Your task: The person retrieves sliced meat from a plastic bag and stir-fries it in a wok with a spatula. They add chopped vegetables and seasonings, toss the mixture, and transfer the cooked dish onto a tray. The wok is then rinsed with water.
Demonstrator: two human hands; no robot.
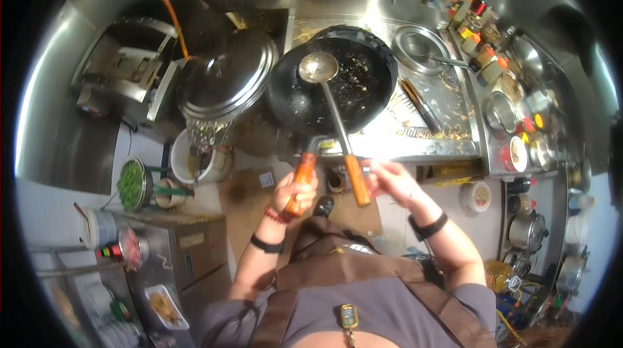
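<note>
A dark wok (359,98) with food bits stuck to its inside sits tilted at the stove's front. My left hand (296,192) is closed round its orange wooden handle (303,173). A ladle (318,67) lies across the wok, its round bowl over the inside and its wooden handle (356,179) reaching out toward me. Right beside that handle is my right hand (392,184), its fingers loosely bent and apart, not wrapped round it. Whether a fingertip touches the ladle handle is hard to tell.
A large lidded pot (227,75) stands left of the wok. A strainer (422,49) rests at the stove's back right. Sauce bottles (483,56) and metal bowls (501,111) crowd the right counter. Low on the left are a basket of greens (133,182) and a white bucket (201,165).
</note>
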